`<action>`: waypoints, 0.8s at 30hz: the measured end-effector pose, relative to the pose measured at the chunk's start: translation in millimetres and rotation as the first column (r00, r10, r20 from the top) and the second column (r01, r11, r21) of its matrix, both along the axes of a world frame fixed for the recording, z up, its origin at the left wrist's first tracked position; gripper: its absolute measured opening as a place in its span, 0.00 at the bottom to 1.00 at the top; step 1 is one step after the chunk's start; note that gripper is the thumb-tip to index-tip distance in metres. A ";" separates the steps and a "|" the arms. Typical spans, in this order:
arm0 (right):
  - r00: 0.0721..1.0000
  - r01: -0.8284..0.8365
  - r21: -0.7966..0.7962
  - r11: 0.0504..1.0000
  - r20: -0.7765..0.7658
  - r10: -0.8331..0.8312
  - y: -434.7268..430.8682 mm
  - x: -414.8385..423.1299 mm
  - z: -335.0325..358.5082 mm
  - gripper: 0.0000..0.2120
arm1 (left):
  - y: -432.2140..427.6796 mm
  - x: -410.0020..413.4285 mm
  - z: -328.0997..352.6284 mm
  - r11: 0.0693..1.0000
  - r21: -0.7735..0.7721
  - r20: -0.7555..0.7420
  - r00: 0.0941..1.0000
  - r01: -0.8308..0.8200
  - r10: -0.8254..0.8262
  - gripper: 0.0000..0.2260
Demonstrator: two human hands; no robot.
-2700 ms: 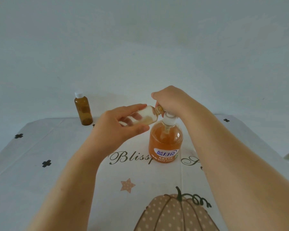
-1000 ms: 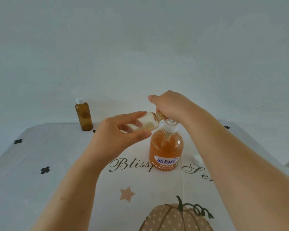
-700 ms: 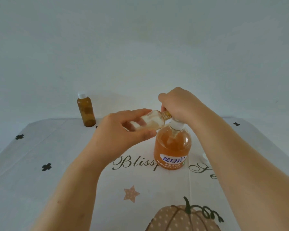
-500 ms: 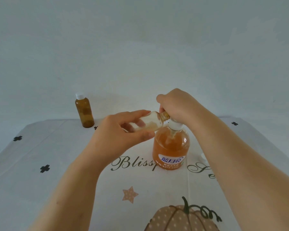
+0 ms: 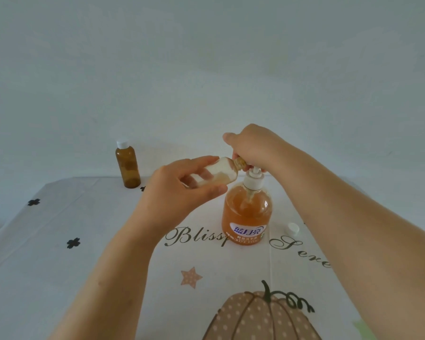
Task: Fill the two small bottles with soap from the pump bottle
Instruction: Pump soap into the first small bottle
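Head view: the open bottle [image 5: 215, 176] lies almost on its side in the air, pinched between the thumb and fingers of the left hand [image 5: 179, 195], its neck pushed up under the right hand [image 5: 253, 148]. It looks tipped that way so that its mouth meets the pump's spout, which the right hand hides. A pale layer of soap sits along its lower side, so I judge it only part filled. The right hand is curled down over the head of the pump bottle [image 5: 247, 212], which stands upright on the worktop [image 5: 84, 266] directly below that hand; the white stem shows beneath the fingers, and the grip suits pressing the pump while also steadying it. The two hands nearly meet at the open bottle's neck. A loose white cap [image 5: 293, 228] lies on the worktop under the right forearm, probably set there out of the way until the open bottle is full. The capped bottle [image 5: 128, 168], amber, stands upright well beyond and outside the left hand; how full it is cannot be told. Counted: two small bottles, one pump bottle, one loose cap.
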State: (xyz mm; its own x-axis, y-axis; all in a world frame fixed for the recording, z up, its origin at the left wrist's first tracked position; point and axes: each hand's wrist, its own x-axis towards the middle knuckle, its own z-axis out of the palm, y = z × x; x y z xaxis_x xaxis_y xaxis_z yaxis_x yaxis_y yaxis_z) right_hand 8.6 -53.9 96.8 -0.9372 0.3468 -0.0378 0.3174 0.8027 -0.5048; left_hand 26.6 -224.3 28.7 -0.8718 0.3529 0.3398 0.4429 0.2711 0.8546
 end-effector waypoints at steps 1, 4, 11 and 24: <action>1.000 -0.008 0.009 1.000 -0.005 0.008 -0.2 0.9 -0.7 0.24 | -0.1 -0.2 -0.1 1.000 -0.003 0.000 1.000 -0.001 0.001 0.20; 1.000 -0.029 -0.002 1.000 0.006 0.029 0.6 3.7 -1.5 0.22 | 0.0 0.4 -0.5 1.000 -0.013 0.008 1.000 -0.007 0.007 0.19; 1.000 -0.019 -0.023 1.000 -0.015 0.018 3.9 1.9 -5.3 0.19 | 0.1 1.2 -1.2 1.000 -0.028 0.014 1.000 -0.013 0.014 0.18; 0.997 0.018 -0.083 0.996 -0.076 -0.025 7.0 2.6 -21.7 0.21 | 1.6 -4.5 -6.6 0.999 -0.033 0.076 0.997 0.029 -0.027 0.19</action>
